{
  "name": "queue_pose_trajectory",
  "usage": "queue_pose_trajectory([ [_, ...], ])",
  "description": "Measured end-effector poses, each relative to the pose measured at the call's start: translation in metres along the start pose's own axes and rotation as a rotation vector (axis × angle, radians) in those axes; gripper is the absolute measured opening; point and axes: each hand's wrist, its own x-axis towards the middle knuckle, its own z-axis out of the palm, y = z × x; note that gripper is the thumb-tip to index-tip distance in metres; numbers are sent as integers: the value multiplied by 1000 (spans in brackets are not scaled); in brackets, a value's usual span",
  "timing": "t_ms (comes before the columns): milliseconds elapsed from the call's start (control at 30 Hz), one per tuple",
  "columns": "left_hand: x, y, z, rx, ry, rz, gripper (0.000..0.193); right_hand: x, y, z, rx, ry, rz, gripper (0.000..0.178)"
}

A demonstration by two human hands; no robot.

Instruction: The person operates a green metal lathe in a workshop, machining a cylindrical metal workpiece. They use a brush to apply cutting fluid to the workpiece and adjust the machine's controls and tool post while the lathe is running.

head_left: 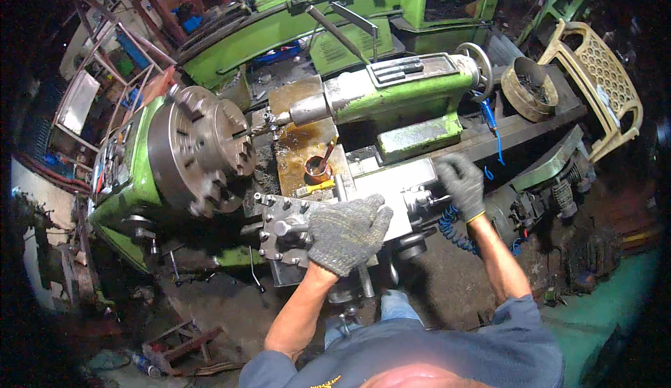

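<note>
Left hand (347,231), gloved, is laid palm-down, fingers loosely curled, over the tool post (288,228) on the lathe carriage; nothing is clearly gripped. Right hand (462,182), gloved, is closed around a handle at the carriage's right end. A small orange cup (316,168) is seen behind; chuck (199,148) left, tailstock (391,91) beyond.

Two gloved hands: left hand (347,232), right hand (461,184). One green lathe (391,94) with one chuck (199,149), one tool post (288,228), one handwheel (477,63). One small cup (317,168). One cream plastic chair (601,80). One round tin (530,89).
</note>
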Motion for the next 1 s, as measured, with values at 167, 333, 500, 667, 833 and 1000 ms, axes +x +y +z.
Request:
queue_pose_trajectory([
  [167,7,8,2,27,51,-39,21,104,90,-73,-148,209,142,23],
  [333,10,10,8,117,4,-90,23,209,170,-106,-467,362,156,53],
  [500,9,14,7,135,-3,-148,21,276,182,-92,-530,255,206,61],
  [667,17,19,4,155,-6,-158,22,321,220,-90,-597,120,244,60],
  [833,8,12,12,188,-14,-80,18,313,212,-78,-665,267,130,54],
  [1000,1,8,18,54,88,-89,16,317,206,-74,-747,185,324,55],
])
